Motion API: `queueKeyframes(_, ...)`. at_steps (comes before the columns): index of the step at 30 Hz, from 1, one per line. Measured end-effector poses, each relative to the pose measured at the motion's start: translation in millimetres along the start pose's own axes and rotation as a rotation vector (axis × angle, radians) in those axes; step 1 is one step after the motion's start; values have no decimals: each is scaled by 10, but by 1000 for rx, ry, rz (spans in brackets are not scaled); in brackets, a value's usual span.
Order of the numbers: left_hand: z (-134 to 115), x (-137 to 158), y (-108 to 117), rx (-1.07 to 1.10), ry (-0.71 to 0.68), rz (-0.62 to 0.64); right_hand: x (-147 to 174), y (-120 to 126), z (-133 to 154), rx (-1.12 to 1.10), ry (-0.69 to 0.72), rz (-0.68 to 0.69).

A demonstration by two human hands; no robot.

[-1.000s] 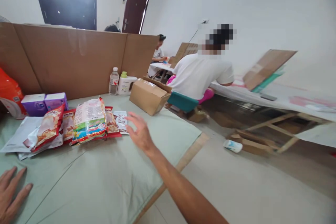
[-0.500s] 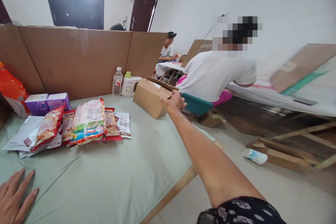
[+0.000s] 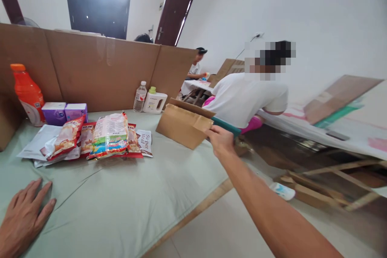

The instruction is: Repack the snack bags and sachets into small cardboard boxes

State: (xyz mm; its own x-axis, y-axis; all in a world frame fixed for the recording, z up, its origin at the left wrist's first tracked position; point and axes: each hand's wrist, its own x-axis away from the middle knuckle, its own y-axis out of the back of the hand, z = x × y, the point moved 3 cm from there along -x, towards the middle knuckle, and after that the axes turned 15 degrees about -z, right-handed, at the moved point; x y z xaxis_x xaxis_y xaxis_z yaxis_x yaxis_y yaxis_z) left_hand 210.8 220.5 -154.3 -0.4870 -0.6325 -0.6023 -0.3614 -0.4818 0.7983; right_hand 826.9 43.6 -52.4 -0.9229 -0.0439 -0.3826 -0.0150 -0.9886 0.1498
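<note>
Green worktop: right hand grips cardboard box at right end; left hand lies flat, fingers spread. Excess rightward pull could tip box off edge.

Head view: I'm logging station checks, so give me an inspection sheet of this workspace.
Surface: pale green cloth-covered tabletop, creased.
Handled item: brown cardboard box, one flap tilted up.
Clutter: red plastic packets, multicoloured plastic packet, orange plastic bottle, purple cuboid packs, clear plastic bottle, white plastic jug.
Hands: right hand, fingers on the box's upper right edge; left hand, spread on tabletop.
Cables: thin dark cable at white wall socket.
Surroundings: brown cardboard panel behind; seated person in white shirt beyond.
</note>
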Motion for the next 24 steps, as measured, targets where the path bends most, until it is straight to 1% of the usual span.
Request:
queueKeyframes(3, -44, 2, 3, 4, 8, 17, 336, 547, -114, -42, -97, -79)
queueKeyframes(4, -54, 5, 6, 8, 13, 28, 440, 737, -166, -100, -154, -126)
queueKeyframes(6, -61, 5, 18, 26, 24, 50, 607, 1063, -249, -165, -197, -169)
queueKeyframes(7, -57, 5, 24, 40, 29, 60, 667, 1188, -279, -193, -211, -174)
queueKeyframes(9, -31, 11, 24, 70, 46, 77, 748, 1340, -309, -227, -231, -127)
queueKeyframes(11, 4, 38, -5, 102, 78, 84, 793, 1382, -309, -239, -254, -56)
queueKeyframes(13, 18, 90, -56, 154, 108, 65, 819, 1361, -286, -249, -268, -14)
queueKeyframes(15, -22, 156, -87, 235, 112, 21, 852, 1318, -243, -254, -266, -1)
queueKeyframes(17, -112, 214, -53, 306, 92, -27, 918, 1270, -175, -255, -273, 47)
queueKeyframes(19, -228, 248, 76, 344, 60, -80, 1021, 1241, -75, -246, -280, 130)
queueKeyframes(21, -341, 255, 280, 365, 35, -125, 1153, 1245, 60, -236, -259, 230)
queueKeyframes(22, -398, 256, 390, 382, 22, -124, 1229, 1258, 133, -233, -241, 283)
queueKeyframes(24, -515, 264, 590, 429, -2, -76, 1396, 1291, 266, -225, -205, 398)
